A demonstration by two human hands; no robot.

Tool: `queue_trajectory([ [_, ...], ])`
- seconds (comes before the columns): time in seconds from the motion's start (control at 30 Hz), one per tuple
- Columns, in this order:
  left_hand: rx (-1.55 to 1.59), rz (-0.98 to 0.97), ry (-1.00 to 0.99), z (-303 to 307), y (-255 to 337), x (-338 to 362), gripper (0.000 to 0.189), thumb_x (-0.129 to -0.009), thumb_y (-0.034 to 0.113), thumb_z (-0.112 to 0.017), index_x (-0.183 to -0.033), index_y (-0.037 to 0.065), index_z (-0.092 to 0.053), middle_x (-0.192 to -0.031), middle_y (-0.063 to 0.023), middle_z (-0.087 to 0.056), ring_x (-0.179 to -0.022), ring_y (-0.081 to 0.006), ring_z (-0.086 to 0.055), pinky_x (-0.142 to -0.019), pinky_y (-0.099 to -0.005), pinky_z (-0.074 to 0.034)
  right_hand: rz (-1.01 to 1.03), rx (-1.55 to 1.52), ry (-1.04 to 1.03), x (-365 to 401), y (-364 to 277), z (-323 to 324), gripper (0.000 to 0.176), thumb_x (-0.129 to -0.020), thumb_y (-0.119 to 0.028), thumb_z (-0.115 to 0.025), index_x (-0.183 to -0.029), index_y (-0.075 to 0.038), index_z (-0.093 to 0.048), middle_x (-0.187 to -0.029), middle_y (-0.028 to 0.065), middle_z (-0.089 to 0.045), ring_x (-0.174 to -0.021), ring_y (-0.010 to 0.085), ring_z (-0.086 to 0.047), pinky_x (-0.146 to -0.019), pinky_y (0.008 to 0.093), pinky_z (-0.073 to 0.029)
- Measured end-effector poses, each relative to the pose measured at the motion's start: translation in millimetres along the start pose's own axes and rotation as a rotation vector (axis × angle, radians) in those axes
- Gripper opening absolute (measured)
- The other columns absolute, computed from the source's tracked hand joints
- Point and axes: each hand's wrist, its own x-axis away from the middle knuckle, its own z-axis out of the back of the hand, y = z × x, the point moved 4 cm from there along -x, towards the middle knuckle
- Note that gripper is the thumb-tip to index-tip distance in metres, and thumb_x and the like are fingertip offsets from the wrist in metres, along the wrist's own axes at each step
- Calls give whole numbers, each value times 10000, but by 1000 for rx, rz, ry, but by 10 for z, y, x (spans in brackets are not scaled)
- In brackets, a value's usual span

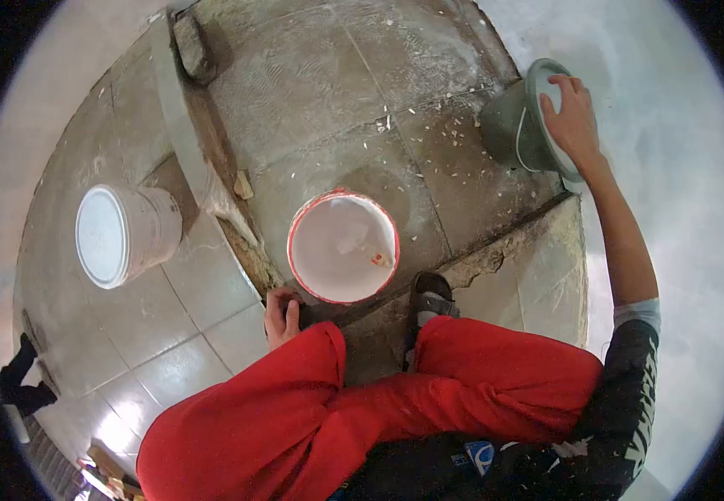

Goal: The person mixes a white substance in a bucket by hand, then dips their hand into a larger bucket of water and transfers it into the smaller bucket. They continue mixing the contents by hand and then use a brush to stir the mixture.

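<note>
A grey-green bucket [508, 125] with a wire handle stands at the upper right, seen at a slant. My right hand [572, 121] is over its pale mouth, fingers spread and bent within the rim. Directly in front of my feet is a round tub [302, 219] with a red-stained rim, holding smooth white material and a small red-and-white piece [380, 260] near its right wall. Beside my left knee, my left hand [281, 314] hangs loosely curled, its thumb apart from the fingers, close to the broken floor edge and left of the tub.
A white lidded bucket [149, 225] stands on the tiles at left. A raised ledge [191, 125] with a broken end runs between it and the tub, with a stone [193, 48] beside it. White chips [454, 132] lie scattered across the floor. My shoe [430, 296] is near the tub.
</note>
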Motion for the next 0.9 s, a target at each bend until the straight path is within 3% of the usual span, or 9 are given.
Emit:
queue_trajectory([
  [0.13, 10, -3, 16, 10, -47, -2, 164, -964, 130, -489, -1069, 5, -510, -905, -89, -588, -832, -166, -547, -795, -309, -446, -117, -270, -481, 120, -748, 23, 242, -932, -219, -555, -1061, -25, -620, -997, 178, -662, -934, 357, -632, -862, 418, -496],
  [0.27, 20, 4, 38, 17, 66, 45, 147, -952, 103, -489, -1059, 3, -506, -884, -94, -586, -807, -170, -540, -774, -316, -446, 597, -219, -188, 1171, -1272, -1124, 246, -895, -109, -518, -1102, -27, -625, -1079, 251, -633, -978, 413, -614, -886, 480, -496],
  [0.3, 3, 3, 28, 36, 66, 36, 142, -949, 92, -490, -1057, 2, -505, -879, -95, -584, -804, -172, -539, -769, -316, -446, 613, -222, -185, 1186, -1356, -1027, 246, -895, -109, -518, -1102, -27, -625, -1079, 251, -633, -978, 413, -614, -886, 480, -496],
  [0.37, 17, -21, 42, 66, 38, 24, 139, -949, 86, -488, -1058, 1, -503, -881, -95, -581, -805, -175, -538, -767, -317, -446, 539, -230, -914, 1168, -1501, -933, 300, -836, -41, -556, -1135, -59, -557, -1075, 214, -639, -993, 422, -619, -922, 486, -497],
  [0.47, 46, 1, 34, 65, 61, 71, 140, -949, 80, -488, -1064, 2, -500, -883, -96, -576, -807, -181, -537, -765, -322, -446, 503, -10, -1269, 879, -1796, -446, 424, -811, -6, -562, -1230, -54, -515, -1163, 236, -590, -1064, 418, -592, -958, 495, -468],
  [0.5, 57, 30, 21, 74, 64, 69, 143, -949, 81, -489, -1068, 3, -499, -883, -98, -574, -807, -185, -537, -765, -325, -447, 507, -11, -1274, 941, -1781, -395, 424, -811, -6, -562, -1230, -54, -515, -1163, 236, -590, -1064, 418, -592, -958, 495, -468],
  [0.57, 21, 4, 28, 64, 61, 48, 146, -949, 82, -489, -1072, 3, -498, -882, -99, -574, -805, -188, -537, -764, -325, -446, 638, -371, -776, 938, -1823, -119, 406, -838, -34, -547, -1243, -56, -514, -1163, 226, -576, -1047, 398, -600, -909, 481, -497],
  [0.7, -12, -26, 22, 60, 73, 51, 151, -945, 84, -495, -1073, 5, -497, -880, -105, -575, -801, -196, -539, -764, -325, -448, 587, -533, -961, 1040, -2031, 97, 372, -867, -90, -560, -1237, -82, -526, -1110, 197, -586, -1039, 379, -601, -878, 470, -511],
  [0.9, -71, -39, 0, 70, 136, 40, 150, -945, 83, -492, -1064, -6, -508, -888, -117, -579, -816, -207, -554, -776, -333, -457, 865, -744, -1023, 1297, -2280, 270, 327, -900, -175, -589, -1218, -108, -551, -1107, 170, -595, -1019, 370, -610, -863, 469, -512],
])
